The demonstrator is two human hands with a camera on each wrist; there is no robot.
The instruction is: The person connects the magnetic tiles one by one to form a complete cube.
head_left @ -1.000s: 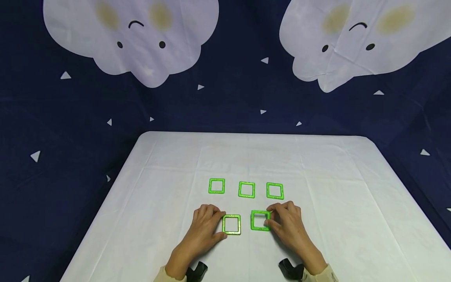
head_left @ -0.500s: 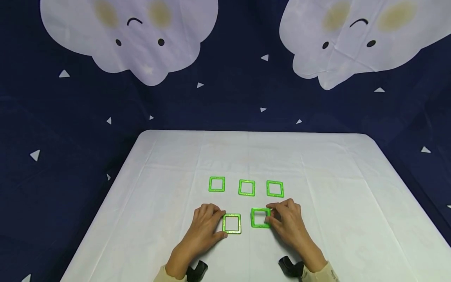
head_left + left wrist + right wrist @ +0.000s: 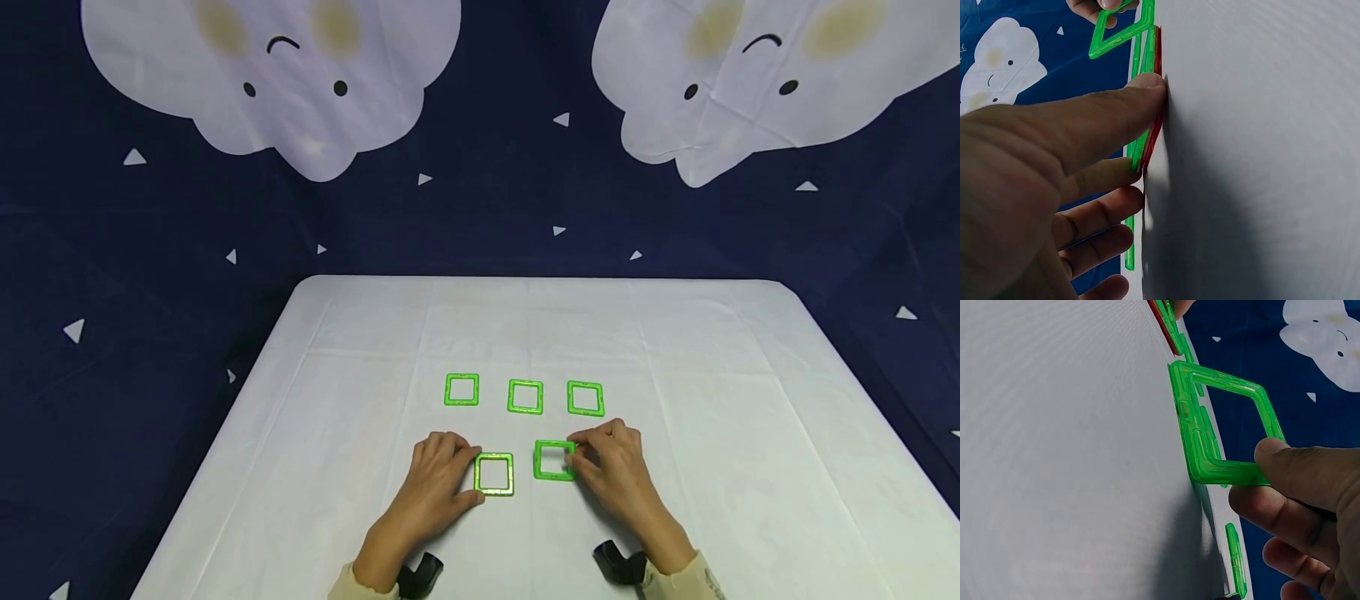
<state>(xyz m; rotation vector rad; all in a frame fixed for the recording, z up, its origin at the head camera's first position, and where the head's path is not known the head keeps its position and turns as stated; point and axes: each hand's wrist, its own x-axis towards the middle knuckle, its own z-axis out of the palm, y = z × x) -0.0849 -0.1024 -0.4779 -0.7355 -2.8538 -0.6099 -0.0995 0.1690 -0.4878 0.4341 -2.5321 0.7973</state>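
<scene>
Two magnetic building tiles, square see-through frames, are in the hands near the table's front. My left hand (image 3: pixel 431 492) holds a green tile (image 3: pixel 498 493) by its left corners, between thumb and fingers. In the left wrist view a red tile (image 3: pixel 1157 53) lies flat against its underside, on the table side. To the right, my right hand (image 3: pixel 621 475) pinches another green tile (image 3: pixel 1183 419) by its right side, thumb on one face and a finger behind. That tile is tilted, its far edge low at the tabletop and the held side raised. A gap separates the two held tiles.
Three more green square tiles lie in a row behind the hands: a left one (image 3: pixel 447 390), a middle one (image 3: pixel 511 397) and a right one (image 3: pixel 586 412). The white-covered table (image 3: pixel 712 358) ends at a dark blue curtain (image 3: pixel 480 225) with clouds.
The head view has tilted slightly, so the tiles appear a little higher in it. Both hands keep their holds, nearly in the same places.
</scene>
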